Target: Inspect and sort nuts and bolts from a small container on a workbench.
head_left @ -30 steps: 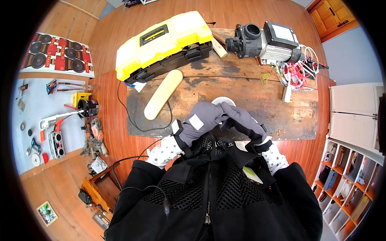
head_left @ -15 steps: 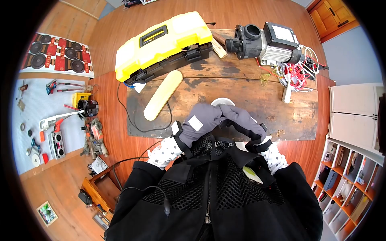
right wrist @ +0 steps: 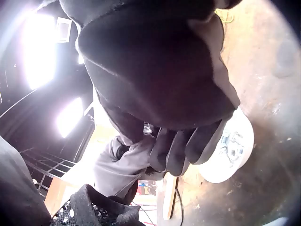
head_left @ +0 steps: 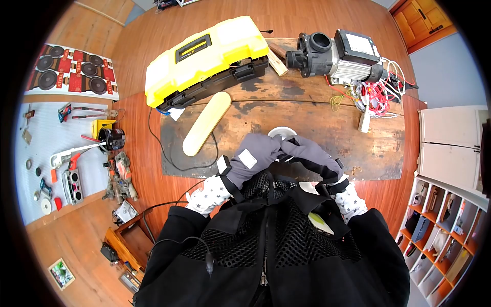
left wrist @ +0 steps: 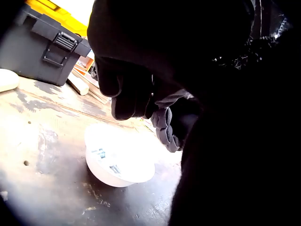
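Observation:
My left hand (head_left: 255, 153) and right hand (head_left: 309, 154), both in grey gloves, meet fingertip to fingertip at the near side of the table. Their fingers are curled in. A small shiny metal piece (right wrist: 148, 128) shows between the pinched fingers in the right wrist view; most of it is hidden, and I cannot tell its exact kind. Close below the hands stands a white bowl (left wrist: 120, 174), partly covered by them in the head view. Small metal bolts (right wrist: 230, 148) lie inside it.
A yellow-lidded black toolbox (head_left: 209, 56) stands at the back left, with a long rounded yellow board (head_left: 207, 124) before it. At the back right are a pump with motor (head_left: 335, 53) and tangled wires (head_left: 377, 97). A black cable (head_left: 181, 167) curves along the left.
Both hands stay together by the bowl, with their fingers shifting slightly. The right hand's knuckles have turned a little. Other objects keep their places.

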A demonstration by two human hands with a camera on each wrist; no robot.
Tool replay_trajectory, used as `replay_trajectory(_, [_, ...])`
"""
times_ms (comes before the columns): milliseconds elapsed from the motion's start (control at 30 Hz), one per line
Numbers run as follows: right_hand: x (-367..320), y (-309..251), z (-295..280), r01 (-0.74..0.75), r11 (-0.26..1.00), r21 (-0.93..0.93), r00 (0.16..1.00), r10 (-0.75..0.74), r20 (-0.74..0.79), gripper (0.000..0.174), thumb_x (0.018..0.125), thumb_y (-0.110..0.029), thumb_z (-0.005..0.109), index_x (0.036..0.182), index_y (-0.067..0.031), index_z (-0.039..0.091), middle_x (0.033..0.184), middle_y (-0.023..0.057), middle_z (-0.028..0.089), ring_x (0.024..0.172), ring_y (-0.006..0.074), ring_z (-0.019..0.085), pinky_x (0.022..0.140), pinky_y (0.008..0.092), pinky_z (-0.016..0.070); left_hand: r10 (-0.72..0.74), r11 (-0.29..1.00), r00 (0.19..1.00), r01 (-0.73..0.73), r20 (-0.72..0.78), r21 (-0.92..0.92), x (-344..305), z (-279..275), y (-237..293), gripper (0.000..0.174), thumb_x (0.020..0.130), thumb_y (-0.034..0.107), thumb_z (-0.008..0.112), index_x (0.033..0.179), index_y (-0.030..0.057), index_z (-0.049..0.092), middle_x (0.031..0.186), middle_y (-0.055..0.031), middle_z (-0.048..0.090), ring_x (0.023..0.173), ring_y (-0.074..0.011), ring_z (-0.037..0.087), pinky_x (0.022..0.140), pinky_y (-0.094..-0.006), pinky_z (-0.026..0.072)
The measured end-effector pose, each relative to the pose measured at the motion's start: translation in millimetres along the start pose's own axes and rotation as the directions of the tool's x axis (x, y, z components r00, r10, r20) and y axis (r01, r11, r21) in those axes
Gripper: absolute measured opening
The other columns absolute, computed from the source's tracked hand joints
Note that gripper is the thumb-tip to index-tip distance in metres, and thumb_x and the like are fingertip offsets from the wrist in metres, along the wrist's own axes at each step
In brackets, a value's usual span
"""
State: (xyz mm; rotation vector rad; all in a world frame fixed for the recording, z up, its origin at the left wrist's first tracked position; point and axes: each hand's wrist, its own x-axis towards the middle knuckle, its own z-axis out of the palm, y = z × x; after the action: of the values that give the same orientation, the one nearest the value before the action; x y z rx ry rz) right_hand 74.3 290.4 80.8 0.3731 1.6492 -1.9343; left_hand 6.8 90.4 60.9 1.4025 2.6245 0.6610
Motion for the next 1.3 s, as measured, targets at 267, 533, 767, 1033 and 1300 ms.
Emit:
replay_trajectory(267, [8.8,12.1,-3.2,0.028,0.997,-0.073,1.000,-0.027,0.010,0.052,0.100,-0.045,0.057,0.119,0.0032,0.063,0.100,0.0054,0.067,0.091,0.0118,0.061,0.084,0.0254,0.0478,0.033,0.999,0.999,-0.035,-0.029,-0.038,4.2,-1.6,0.4,0.018,0.087,0.028,0.065,0.087,0.0095,0.061,0.062,-0.0099,0.060,0.058,-0.0304,0.063,0.052,-0.0424,0.0476])
replay_trajectory(533, [6.9,8.1,-3.1,-0.155,0.986,-0.057,0.987,0.152,-0.052,0.053,0.100,-0.045,0.057,0.123,0.0018,0.062,0.102,0.0056,0.068,0.088,0.0110,0.061,0.082,0.0252,0.0489,0.023,0.995,1.000,-0.022,0.007,-0.101,7.9,-8.6,6.2,0.019,0.086,0.026,0.064,0.085,0.0073,0.059,0.065,-0.0115,0.062,0.061,-0.0330,0.064,0.055,-0.0435,0.0497])
replay_trajectory(767, [9.7,13.6,-9.4,-0.179,0.972,0.155,0.983,0.171,0.062,0.057,0.099,-0.050,0.057,0.125,0.0009,0.061,0.104,0.0032,0.067,0.091,0.0098,0.061,0.083,0.0235,0.0477,-0.020,1.000,1.000,0.020,0.019,-0.013,7.8,-1.9,0.0,0.020,0.086,0.030,0.067,0.085,0.0109,0.060,0.063,-0.0102,0.060,0.059,-0.0305,0.063,0.053,-0.0418,0.0476])
replay_trajectory(1033, [13.9,22.5,-4.5,0.011,0.996,0.091,1.000,-0.014,0.025,0.057,0.100,-0.053,0.052,0.123,-0.0009,0.062,0.097,0.0040,0.068,0.082,0.0115,0.064,0.076,0.0257,0.0510,-0.004,0.999,0.999,0.006,0.054,-0.041,9.0,-1.0,-2.1,0.025,0.086,0.031,0.068,0.082,0.0084,0.059,0.064,-0.0108,0.061,0.061,-0.0310,0.063,0.055,-0.0425,0.0489])
replay_trajectory(1300, [2.6,-14.0,-0.5,-0.270,0.963,0.017,0.961,0.268,0.067,0.050,0.100,-0.044,0.057,0.128,-0.0016,0.059,0.107,0.0040,0.067,0.094,0.0099,0.062,0.084,0.0248,0.0491,0.015,0.998,0.999,-0.014,0.030,-0.058,9.3,-4.3,2.2,0.022,0.087,0.031,0.066,0.084,0.0105,0.060,0.062,-0.0110,0.060,0.058,-0.0318,0.063,0.052,-0.0435,0.0481])
